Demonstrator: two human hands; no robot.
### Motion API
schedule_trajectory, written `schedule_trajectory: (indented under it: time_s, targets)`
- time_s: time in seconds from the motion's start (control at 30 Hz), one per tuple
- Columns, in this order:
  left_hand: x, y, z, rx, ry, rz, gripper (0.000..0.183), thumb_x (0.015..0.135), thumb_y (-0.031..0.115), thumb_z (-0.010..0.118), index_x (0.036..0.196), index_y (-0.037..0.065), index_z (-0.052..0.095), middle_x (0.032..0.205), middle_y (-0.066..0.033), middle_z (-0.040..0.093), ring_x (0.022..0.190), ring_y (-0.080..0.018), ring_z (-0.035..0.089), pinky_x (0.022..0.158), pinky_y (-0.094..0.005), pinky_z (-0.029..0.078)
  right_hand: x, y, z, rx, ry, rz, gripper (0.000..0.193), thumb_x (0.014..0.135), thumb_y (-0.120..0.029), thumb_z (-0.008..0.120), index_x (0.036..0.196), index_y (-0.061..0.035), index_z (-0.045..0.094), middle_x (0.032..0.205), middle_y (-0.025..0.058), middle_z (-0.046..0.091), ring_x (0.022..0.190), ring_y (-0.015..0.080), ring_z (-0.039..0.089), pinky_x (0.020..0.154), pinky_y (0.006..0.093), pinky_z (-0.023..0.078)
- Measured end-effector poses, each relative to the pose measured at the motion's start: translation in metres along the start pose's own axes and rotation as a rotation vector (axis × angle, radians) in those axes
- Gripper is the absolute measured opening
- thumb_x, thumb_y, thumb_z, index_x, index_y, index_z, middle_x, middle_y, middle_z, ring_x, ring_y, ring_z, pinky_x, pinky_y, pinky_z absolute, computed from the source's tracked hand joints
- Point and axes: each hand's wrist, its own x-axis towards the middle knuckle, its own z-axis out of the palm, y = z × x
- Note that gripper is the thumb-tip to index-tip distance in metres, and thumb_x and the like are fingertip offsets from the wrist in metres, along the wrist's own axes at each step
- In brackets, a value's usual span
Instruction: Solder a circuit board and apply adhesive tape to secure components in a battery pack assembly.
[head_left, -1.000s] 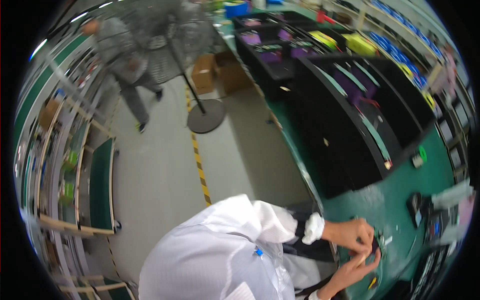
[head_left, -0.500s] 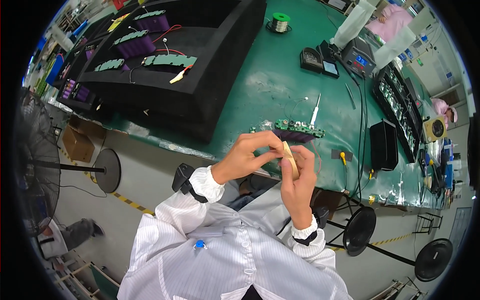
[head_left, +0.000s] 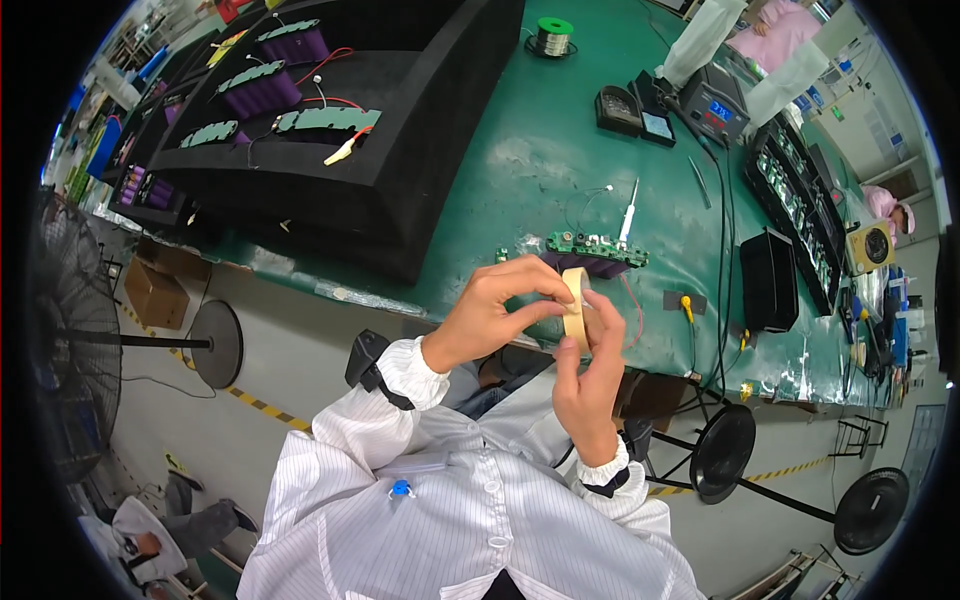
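Observation:
A roll of pale yellow tape point(head_left: 575, 325) is held up between my hands at the near edge of the bench. My right hand point(head_left: 592, 350) grips the roll from the right, fingers and thumb around it. The thumb and forefinger of my left hand point(head_left: 505, 305) pinch at the tape on its left side. Just beyond my fingers lies a battery pack point(head_left: 600, 262) with purple cells and a green circuit board along its top. A white-handled screwdriver point(head_left: 629, 218) stands behind the board, its thin shaft pointing away from me.
Left, a large black foam tray point(head_left: 400, 150) carries several purple battery packs point(head_left: 262, 90). Solder wire point(head_left: 552, 38), a soldering station point(head_left: 714, 105) and a black box point(head_left: 768, 282) stand farther back and right. Black cables point(head_left: 724, 280) trail across the green mat. A yellow-tipped lead point(head_left: 686, 303) lies nearby.
The tape roll has turned so that its ring shows more upright and edge-on. My right hand has shifted slightly left. At lower left, a person has come further into view.

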Motion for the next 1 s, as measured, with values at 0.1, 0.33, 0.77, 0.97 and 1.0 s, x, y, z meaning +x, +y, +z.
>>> schedule_trajectory:
  time_s: [0.1,0.33,0.77,0.97,1.0]
  targets:
    - [-0.002,-0.002,0.002,-0.019,0.017,-0.024,0.013,0.083,-0.002,0.074,0.096,0.002,0.074,0.094,-0.0082,0.069,0.087,-0.0196,0.066,0.077,-0.0307,0.052,-0.004,-0.001,0.001,-0.046,0.002,-0.019,0.055,0.091,0.006,0.058,0.143,0.0001,0.04,0.117,0.0244,0.067,0.104,0.03,0.07,0.088,0.0345,0.054]
    - [-0.004,-0.006,0.0,-0.028,-0.065,-0.012,0.017,0.08,-0.006,0.073,0.093,0.003,0.076,0.093,-0.005,0.066,0.09,-0.0183,0.063,0.077,-0.0307,0.05,-0.002,-0.005,0.001,0.015,0.022,-0.05,0.071,0.09,0.012,0.056,0.152,-0.0022,0.027,0.123,0.0187,0.065,0.102,0.0205,0.068,0.087,0.0303,0.054]
    - [0.003,-0.01,-0.014,0.19,-0.242,0.224,0.025,0.078,-0.008,0.07,0.099,0.004,0.072,0.095,-0.0062,0.067,0.088,-0.0234,0.063,0.076,-0.0355,0.052,-0.007,-0.029,0.004,0.437,0.232,0.021,0.081,0.092,0.003,0.06,0.156,-0.0038,0.011,0.132,0.0272,0.059,0.121,0.0262,0.059,0.108,0.0392,0.04]
    - [0.006,0.0,-0.01,0.154,-0.191,0.08,0.029,0.083,-0.005,0.07,0.107,0.0,0.056,0.092,-0.0109,0.064,0.084,-0.0258,0.066,0.076,-0.0363,0.054,-0.005,-0.029,0.009,0.269,0.171,-0.014,0.085,0.092,0.005,0.059,0.158,-0.0061,0.007,0.125,0.0258,0.064,0.115,0.0264,0.062,0.106,0.0397,0.042]
    - [0.007,0.001,-0.01,0.174,-0.168,0.067,0.029,0.082,-0.005,0.071,0.106,0.0,0.056,0.09,-0.0105,0.063,0.083,-0.0252,0.066,0.075,-0.0359,0.054,-0.005,-0.028,0.009,0.269,0.164,-0.018,0.085,0.092,0.005,0.059,0.158,-0.0061,0.007,0.125,0.0258,0.064,0.115,0.0264,0.062,0.106,0.0397,0.042]
